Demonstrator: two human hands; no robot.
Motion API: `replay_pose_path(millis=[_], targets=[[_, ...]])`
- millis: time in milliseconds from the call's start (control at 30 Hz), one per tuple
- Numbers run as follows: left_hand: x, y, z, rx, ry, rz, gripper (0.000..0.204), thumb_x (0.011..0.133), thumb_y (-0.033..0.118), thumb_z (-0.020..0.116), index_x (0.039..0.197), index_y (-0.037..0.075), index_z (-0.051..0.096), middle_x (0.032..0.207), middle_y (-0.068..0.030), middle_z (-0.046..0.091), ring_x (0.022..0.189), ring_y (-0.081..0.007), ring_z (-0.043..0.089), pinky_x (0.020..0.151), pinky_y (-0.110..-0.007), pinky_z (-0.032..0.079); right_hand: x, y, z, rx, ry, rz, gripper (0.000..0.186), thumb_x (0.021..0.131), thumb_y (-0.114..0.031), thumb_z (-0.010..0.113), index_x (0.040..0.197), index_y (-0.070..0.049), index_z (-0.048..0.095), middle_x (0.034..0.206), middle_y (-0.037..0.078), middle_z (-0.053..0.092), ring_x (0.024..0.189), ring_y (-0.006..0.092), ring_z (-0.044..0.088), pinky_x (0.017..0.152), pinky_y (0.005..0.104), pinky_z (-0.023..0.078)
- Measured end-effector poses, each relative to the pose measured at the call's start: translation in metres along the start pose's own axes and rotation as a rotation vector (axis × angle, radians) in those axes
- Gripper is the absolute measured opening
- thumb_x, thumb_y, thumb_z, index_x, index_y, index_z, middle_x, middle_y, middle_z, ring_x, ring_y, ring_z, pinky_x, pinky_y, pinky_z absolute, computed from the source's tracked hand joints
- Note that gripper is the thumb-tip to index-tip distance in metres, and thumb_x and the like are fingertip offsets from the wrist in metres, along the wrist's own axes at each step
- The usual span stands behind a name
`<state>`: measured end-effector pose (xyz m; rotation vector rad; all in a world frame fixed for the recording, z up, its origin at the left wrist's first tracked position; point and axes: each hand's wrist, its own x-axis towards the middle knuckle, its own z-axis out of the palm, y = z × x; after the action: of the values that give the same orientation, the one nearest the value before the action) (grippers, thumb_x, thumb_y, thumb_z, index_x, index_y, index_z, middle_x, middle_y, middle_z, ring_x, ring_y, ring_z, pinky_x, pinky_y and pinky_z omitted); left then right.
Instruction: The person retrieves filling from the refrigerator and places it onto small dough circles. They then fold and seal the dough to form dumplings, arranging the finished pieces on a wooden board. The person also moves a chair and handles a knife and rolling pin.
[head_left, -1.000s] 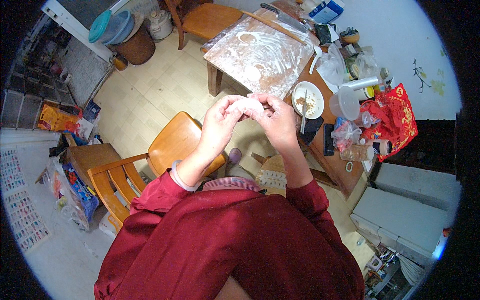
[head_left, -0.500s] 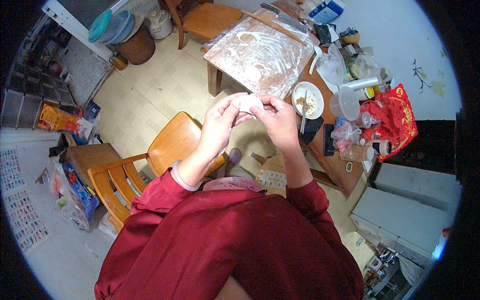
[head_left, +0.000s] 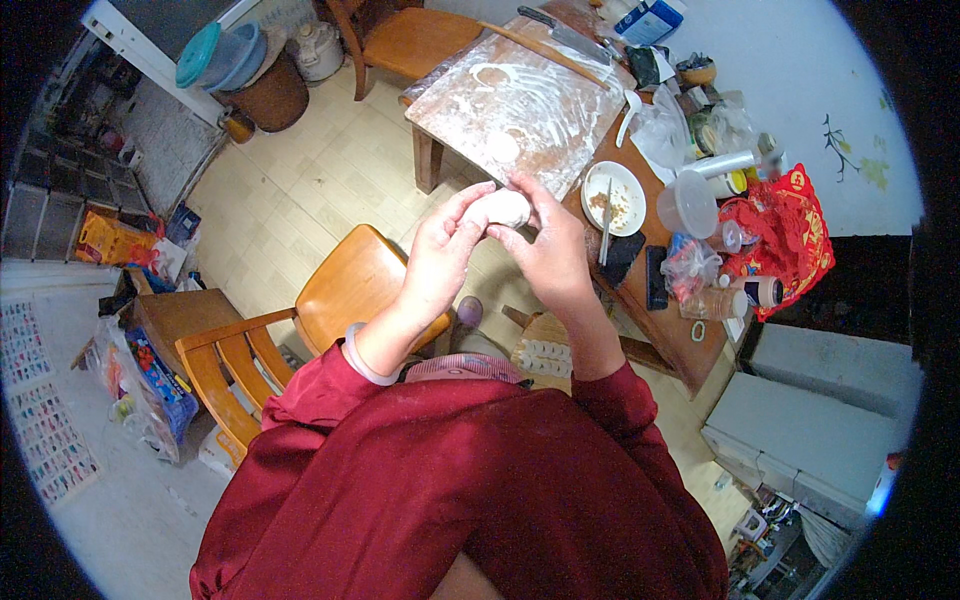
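Note:
A white, plump dumpling [head_left: 503, 207] is between my two hands, just off the near edge of the floured board [head_left: 575, 125]. My left hand [head_left: 440, 247] has its thumb and fingers closed round the dumpling's left side. On the other side my right hand [head_left: 556, 245] pinches its edge, thumb below and forefinger above. A round dough wrapper [head_left: 503, 149] lies on the board. To the right stands a white bowl [head_left: 622, 172] with a little brown filling in it and chopsticks [head_left: 606, 228] across its rim. Below my right forearm, several white dumplings [head_left: 541, 352] lie in rows on a round wooden surface.
A rolling pin [head_left: 545, 52] and a cleaver [head_left: 580, 43] lie at the board's far side. A white spoon [head_left: 629, 117], clear tub [head_left: 687, 205], phone [head_left: 656, 278] and red bag [head_left: 790, 235] crowd the table's right. A wooden chair [head_left: 350, 280] stands at my left.
The dumpling has turned in my fingers and now shows a rounder, fuller side. My right hand's fingers have shifted up round its edge, with the thumb lower.

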<state>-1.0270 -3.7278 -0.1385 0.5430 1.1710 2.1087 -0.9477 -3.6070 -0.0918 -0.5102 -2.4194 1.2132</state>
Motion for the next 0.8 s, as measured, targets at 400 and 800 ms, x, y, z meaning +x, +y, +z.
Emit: replay_pose_path(millis=[400, 800], targets=[[-0.001, 0.007, -0.003, 0.441, -0.079, 0.497, 0.061, 0.103, 0.045, 0.029, 0.139, -0.003, 0.043, 0.145, -0.0212, 0.040, 0.136, -0.0330, 0.037, 0.113, -0.042, 0.026, -0.015, -0.030, 0.008, -0.172, -0.010, -0.075, 0.040, 0.086, -0.003, 0.061, 0.125, 0.002, 0.056, 0.111, 0.024, 0.065, 0.102, 0.0325, 0.065, 0.087, 0.0351, 0.050], [0.007, -0.058, 0.005, 0.513, -0.082, 0.562, 0.058, 0.101, 0.049, 0.030, 0.130, 0.001, 0.047, 0.141, -0.0189, 0.041, 0.136, -0.0334, 0.034, 0.114, -0.044, 0.023, -0.026, 0.021, 0.054, 0.456, 0.294, 0.263, 0.045, 0.084, 0.010, 0.055, 0.128, 0.001, 0.049, 0.118, 0.012, 0.060, 0.109, 0.0160, 0.059, 0.092, 0.0291, 0.049]])
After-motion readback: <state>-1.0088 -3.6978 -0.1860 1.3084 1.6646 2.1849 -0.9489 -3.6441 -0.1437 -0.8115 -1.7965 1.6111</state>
